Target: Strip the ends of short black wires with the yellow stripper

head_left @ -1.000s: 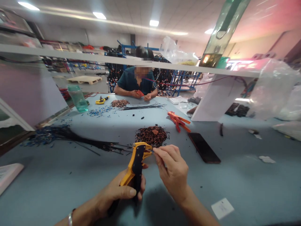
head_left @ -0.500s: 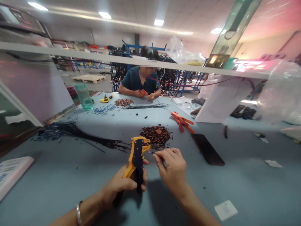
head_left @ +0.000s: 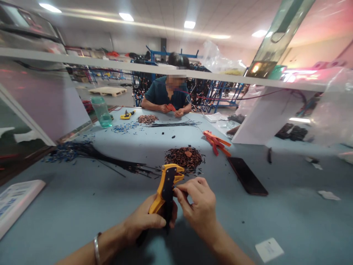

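Note:
My left hand (head_left: 150,217) is wrapped round the handles of a yellow and black wire stripper (head_left: 167,184), held upright with its jaws pointing right. My right hand (head_left: 200,200) pinches a thin wire with a bit of blue at its end (head_left: 174,187). Those pinching fingertips are right beside the stripper's head, just under the jaws. Most of the wire is hidden by the fingers. Behind the stripper lies a pile of short black and copper-coloured wire bits (head_left: 183,158). A bundle of long black wires (head_left: 110,158) with blue ends stretches to the left.
Red-handled pliers (head_left: 216,141) and a dark phone (head_left: 247,176) lie to the right. A green bottle (head_left: 101,112) stands at the back left, near another yellow tool (head_left: 127,115). Across the table a co-worker (head_left: 167,92) holds a red tool. A white shelf (head_left: 124,66) spans overhead.
My right hand's fingertips have come in against the stripper, from in front of its jaws to just below them. The stripper has shifted slightly right. The view has also shifted a little.

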`<action>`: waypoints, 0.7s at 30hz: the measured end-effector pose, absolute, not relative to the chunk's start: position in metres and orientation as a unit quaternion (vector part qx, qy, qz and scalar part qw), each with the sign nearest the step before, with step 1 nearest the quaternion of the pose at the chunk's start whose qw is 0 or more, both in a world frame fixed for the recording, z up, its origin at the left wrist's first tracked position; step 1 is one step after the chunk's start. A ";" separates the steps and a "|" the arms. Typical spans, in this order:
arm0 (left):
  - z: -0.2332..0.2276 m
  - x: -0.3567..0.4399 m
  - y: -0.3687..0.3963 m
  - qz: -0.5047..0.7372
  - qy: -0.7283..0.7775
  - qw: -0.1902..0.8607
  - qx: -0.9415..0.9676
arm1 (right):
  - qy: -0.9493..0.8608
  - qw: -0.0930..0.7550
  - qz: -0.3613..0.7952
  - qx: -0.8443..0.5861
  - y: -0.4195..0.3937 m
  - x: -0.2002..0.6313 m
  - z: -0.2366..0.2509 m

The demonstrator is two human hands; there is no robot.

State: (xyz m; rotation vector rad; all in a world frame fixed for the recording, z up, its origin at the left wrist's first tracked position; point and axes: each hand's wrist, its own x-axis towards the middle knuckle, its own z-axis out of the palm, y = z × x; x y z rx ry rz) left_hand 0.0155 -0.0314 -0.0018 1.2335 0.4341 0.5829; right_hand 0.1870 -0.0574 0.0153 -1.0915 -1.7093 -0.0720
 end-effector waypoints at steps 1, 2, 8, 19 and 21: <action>-0.001 0.016 -0.031 0.266 0.202 0.750 0.571 | -0.717 0.528 -0.033 -0.454 -0.057 0.187 0.015; 0.000 0.016 -0.031 0.265 0.207 0.743 0.579 | -0.719 0.527 -0.035 -0.451 -0.057 0.187 0.015; 0.001 0.016 -0.034 0.268 0.238 0.721 0.593 | -0.730 0.523 -0.048 -0.438 -0.057 0.187 0.015; 0.000 0.020 -0.041 0.282 0.285 0.724 0.562 | -0.746 0.503 -0.070 -0.431 -0.055 0.187 0.014; -0.001 0.020 -0.040 0.282 0.283 0.722 0.565 | -0.748 0.499 -0.075 -0.431 -0.055 0.187 0.014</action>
